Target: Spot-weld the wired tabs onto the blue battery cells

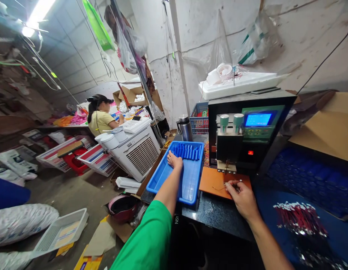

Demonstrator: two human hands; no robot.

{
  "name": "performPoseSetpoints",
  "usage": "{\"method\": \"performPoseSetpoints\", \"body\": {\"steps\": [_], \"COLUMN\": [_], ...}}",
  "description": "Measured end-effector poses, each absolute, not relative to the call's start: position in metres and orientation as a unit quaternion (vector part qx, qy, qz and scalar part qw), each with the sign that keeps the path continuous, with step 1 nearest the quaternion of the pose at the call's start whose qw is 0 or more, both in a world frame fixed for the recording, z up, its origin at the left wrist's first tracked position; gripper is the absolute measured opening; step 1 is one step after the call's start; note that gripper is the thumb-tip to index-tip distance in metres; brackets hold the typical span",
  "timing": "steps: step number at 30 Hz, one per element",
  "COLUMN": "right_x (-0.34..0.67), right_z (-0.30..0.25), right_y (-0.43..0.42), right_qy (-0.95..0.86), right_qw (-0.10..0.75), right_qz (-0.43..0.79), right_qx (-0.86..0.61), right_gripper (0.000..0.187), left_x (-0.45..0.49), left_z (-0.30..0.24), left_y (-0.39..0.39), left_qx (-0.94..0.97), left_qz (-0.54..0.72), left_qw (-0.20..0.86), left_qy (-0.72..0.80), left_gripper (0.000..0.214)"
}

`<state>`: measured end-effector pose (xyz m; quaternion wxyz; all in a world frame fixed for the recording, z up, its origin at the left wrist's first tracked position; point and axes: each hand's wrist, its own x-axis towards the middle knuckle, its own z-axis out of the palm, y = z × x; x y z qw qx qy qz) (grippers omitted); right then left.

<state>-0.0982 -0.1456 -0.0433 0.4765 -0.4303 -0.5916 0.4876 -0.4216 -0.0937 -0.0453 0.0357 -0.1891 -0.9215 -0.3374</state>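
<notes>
My left hand [174, 160] reaches into a blue plastic tray [188, 189], its fingers bent and closed at the left end of a row of small blue tubes [188, 151]. Whatever is between those fingers is hidden. Over the orange plate [212, 180] of a black machine [228, 146], my right hand [240, 195] pinches a thin dark wire [217, 188]. The wire's loose end trails left across the plate, and a tiny white tip shows by the fingers. Right of this hand lies a bundle of red and black wires with white ends [300, 219].
A steel flask [184, 127] stands behind the tray. The machine has a lit blue screen [258, 119] and a foam lid [244, 84] on top. A cardboard box [328, 127] with many blue pieces is at right. Left are an air cooler [138, 152] and a seated person [102, 116].
</notes>
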Motion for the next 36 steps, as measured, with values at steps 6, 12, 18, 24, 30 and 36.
{"method": "performPoseSetpoints", "body": {"steps": [6, 12, 18, 24, 30, 36], "right_x": [-0.099, -0.102, -0.104, -0.103, -0.106, -0.106], "right_z": [-0.042, -0.046, -0.049, -0.043, -0.042, -0.042], "right_y": [-0.145, -0.143, -0.140, -0.135, -0.131, -0.128], "right_qy": [-0.590, -0.584, -0.576, -0.586, -0.588, -0.594], "right_qw": [0.471, 0.479, 0.489, 0.486, 0.492, 0.505], "right_qz": [0.494, 0.497, 0.503, 0.483, 0.474, 0.463], "right_qx": [-0.431, -0.427, -0.419, -0.433, -0.433, -0.422], "right_gripper": [0.059, 0.060, 0.055, 0.051, 0.045, 0.036], "left_x": [-0.421, -0.424, -0.427, -0.401, -0.331, -0.275], "left_z": [-0.043, -0.038, -0.021, 0.000, 0.014, 0.012], "left_y": [-0.095, -0.101, -0.107, -0.107, -0.113, -0.108], "left_qx": [-0.183, -0.196, -0.208, -0.250, -0.315, -0.380], "left_qz": [-0.349, -0.383, -0.423, -0.629, -0.726, -0.682], "left_qw": [0.037, 0.036, 0.033, -0.073, -0.220, -0.219], "left_qy": [-0.918, -0.902, -0.881, -0.732, -0.570, -0.585], "left_gripper": [0.062, 0.049, 0.060, 0.052, 0.049, 0.032]}}
